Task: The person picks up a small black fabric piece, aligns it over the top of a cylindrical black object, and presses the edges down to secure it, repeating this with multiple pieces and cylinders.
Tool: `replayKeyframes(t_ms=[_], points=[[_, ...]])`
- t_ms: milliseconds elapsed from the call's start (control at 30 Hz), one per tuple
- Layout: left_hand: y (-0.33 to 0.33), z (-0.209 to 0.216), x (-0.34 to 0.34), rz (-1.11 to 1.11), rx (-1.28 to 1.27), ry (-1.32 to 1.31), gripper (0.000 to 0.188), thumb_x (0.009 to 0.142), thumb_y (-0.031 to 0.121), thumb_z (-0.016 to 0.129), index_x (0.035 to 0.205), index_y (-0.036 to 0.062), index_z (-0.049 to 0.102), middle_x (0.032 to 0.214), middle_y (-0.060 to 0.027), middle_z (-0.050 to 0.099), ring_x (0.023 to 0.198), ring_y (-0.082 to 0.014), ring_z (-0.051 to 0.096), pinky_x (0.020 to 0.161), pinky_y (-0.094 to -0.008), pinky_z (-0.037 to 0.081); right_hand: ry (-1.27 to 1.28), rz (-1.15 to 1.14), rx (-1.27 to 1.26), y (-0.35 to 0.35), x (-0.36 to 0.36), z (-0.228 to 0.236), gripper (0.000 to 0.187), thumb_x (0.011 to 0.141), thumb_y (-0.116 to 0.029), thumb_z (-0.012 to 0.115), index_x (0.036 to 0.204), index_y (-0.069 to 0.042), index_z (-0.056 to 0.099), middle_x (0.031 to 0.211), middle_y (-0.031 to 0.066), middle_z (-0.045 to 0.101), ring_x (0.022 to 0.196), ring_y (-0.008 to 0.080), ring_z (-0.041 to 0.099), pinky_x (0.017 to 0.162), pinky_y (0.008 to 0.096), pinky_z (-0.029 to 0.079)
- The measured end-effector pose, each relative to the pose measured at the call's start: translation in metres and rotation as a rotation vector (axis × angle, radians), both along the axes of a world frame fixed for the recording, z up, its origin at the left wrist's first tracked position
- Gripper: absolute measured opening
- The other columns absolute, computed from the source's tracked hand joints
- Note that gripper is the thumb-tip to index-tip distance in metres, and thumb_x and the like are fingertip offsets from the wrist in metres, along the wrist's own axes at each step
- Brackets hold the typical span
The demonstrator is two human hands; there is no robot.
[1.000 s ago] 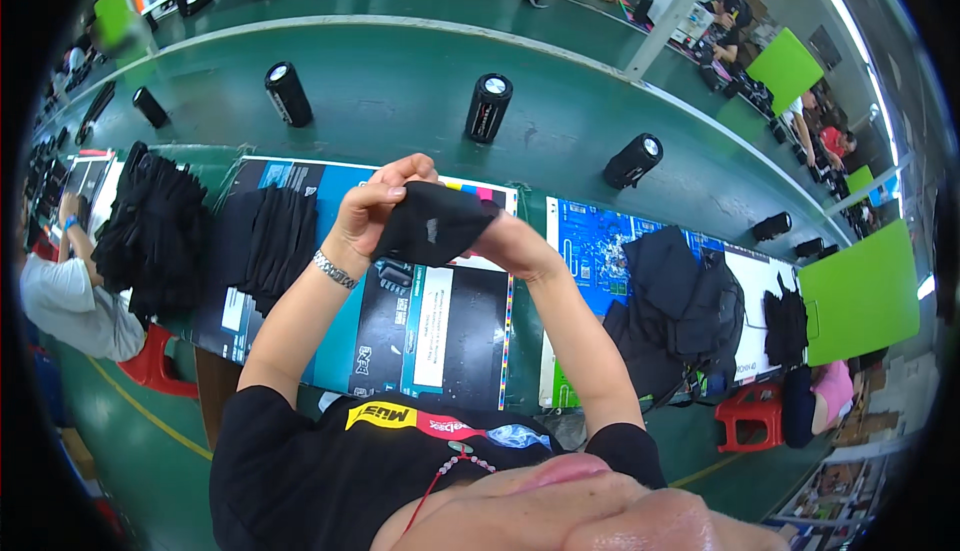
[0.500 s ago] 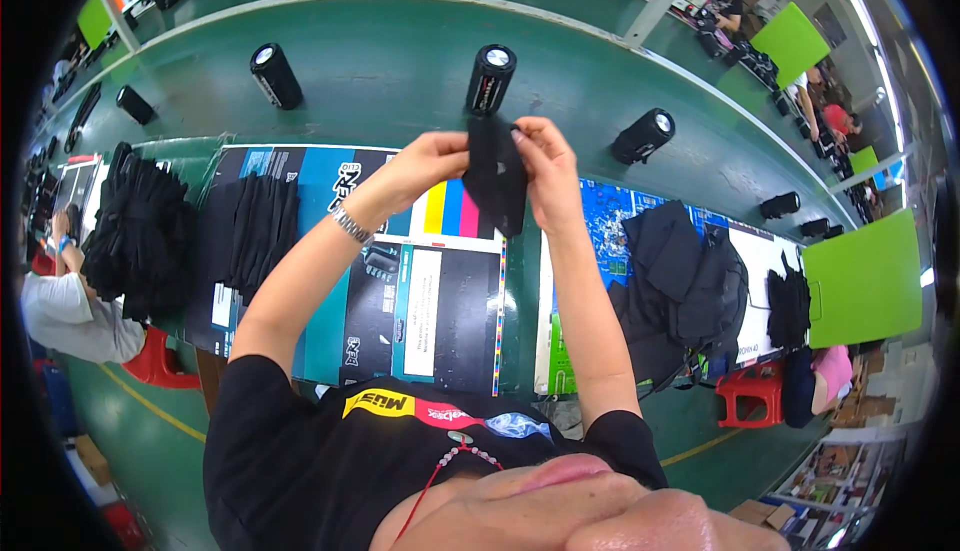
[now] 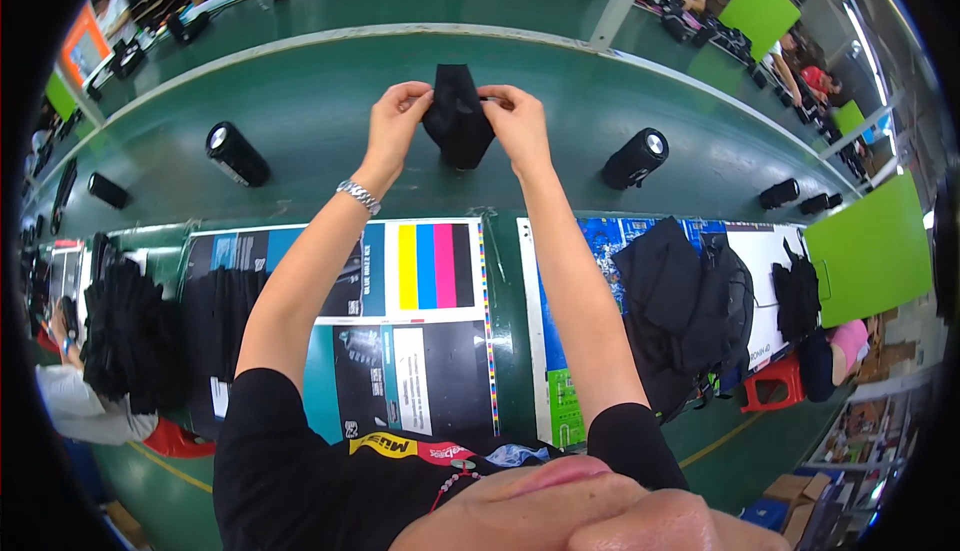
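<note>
Over the green conveyor surface (image 3: pixel 330 121), a black cloth pouch (image 3: pixel 458 116) is held stretched between my two hands. My left hand (image 3: pixel 396 129) pinches its left edge with thumb and fingertips. Opposite it, my right hand (image 3: pixel 520 129) pinches the right edge. The cylindrical speaker that stood here is now hidden by the cloth; whether it is inside the pouch I cannot tell. One black cylindrical speaker with a silver-coloured end (image 3: pixel 238 154) stands to the left, another black speaker (image 3: pixel 636 158) to the right.
A row of black cloth pieces (image 3: pixel 222 316) and a bushy black pile (image 3: pixel 128 331) lie left on printed sheets (image 3: pixel 435 321). Heaped black cloth (image 3: pixel 685 301) lies right. Beyond it stands a green panel (image 3: pixel 868 251). A white rail (image 3: pixel 400 31) crosses behind; other people work around.
Both hands have moved farther forward with the pouch, which now spreads wider between them and covers the spot of the middle speaker. The head view has shifted too.
</note>
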State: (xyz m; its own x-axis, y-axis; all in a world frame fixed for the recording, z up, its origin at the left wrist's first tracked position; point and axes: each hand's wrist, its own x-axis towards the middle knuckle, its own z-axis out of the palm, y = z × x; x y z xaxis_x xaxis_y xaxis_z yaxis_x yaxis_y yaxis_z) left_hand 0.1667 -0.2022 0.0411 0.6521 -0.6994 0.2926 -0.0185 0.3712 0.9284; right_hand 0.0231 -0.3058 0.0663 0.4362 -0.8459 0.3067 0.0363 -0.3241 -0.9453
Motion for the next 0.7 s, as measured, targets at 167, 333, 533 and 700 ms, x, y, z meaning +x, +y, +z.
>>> replayKeyframes(t_ms=[167, 333, 533, 700], points=[[-0.01, -0.009, 0.012, -0.087, 0.091, 0.023, 0.019, 0.091, 0.011, 0.062, 0.105, -0.0013, 0.062, 0.087, 0.0, 0.062, 0.076, -0.0052, 0.055, 0.07, -0.0186, 0.045, 0.168, -0.026, -0.292, 0.005, 0.0, 0.014, 0.011, 0.076, -0.006, 0.067, 0.083, 0.002, 0.07, 0.092, 0.0161, 0.063, 0.074, 0.0235, 0.064, 0.071, 0.0327, 0.052], [-0.019, -0.014, 0.002, -0.221, 0.096, 0.121, 0.018, 0.095, 0.016, 0.055, 0.102, 0.0006, 0.06, 0.085, 0.0019, 0.059, 0.076, -0.0052, 0.054, 0.068, -0.0191, 0.044, 0.163, -0.119, -0.452, -0.009, -0.001, 0.0, 0.011, 0.08, -0.007, 0.066, 0.087, 0.001, 0.067, 0.088, 0.0146, 0.064, 0.076, 0.0227, 0.064, 0.07, 0.031, 0.051], [-0.039, 0.0, -0.006, -0.198, 0.162, 0.161, 0.012, 0.093, 0.013, 0.055, 0.096, 0.0038, 0.061, 0.083, -0.0013, 0.059, 0.072, -0.0068, 0.054, 0.066, -0.0226, 0.046, -0.047, -0.14, 0.12, -0.035, 0.005, -0.016, 0.012, 0.088, -0.009, 0.061, 0.094, -0.001, 0.066, 0.083, 0.0046, 0.065, 0.074, 0.0141, 0.061, 0.062, 0.0251, 0.046], [-0.057, -0.033, 0.016, -0.251, 0.482, 0.334, 0.012, 0.091, 0.015, 0.058, 0.091, 0.0039, 0.059, 0.081, -0.0019, 0.059, 0.068, -0.0096, 0.056, 0.062, -0.025, 0.046, 0.166, 0.025, 0.506, -0.048, 0.008, -0.015, 0.018, 0.087, -0.008, 0.051, 0.093, -0.009, 0.068, 0.082, 0.0031, 0.064, 0.072, 0.0119, 0.058, 0.058, 0.028, 0.047]])
